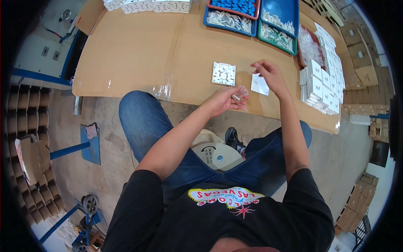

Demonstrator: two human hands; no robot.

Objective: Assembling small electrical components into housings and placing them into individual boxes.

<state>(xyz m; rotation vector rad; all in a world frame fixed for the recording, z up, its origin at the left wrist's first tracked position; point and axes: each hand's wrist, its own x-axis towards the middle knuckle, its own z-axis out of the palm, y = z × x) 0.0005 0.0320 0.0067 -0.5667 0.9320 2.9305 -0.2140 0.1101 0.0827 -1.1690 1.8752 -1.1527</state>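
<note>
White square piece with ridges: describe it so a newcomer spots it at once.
Start at the cardboard-topped table, near the edge where the person sits. Just beyond the left hand lies a white square piece. Its upturned face shows raised ridges and recesses, unlike the plain, flat white piece to its right.

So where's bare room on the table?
Widest: left half of the table, between far white stack and near edge. Smaller: between square white frame and nearest blue tray. Crowded: around left hand, right hand, and right-edge white boxes.
</note>
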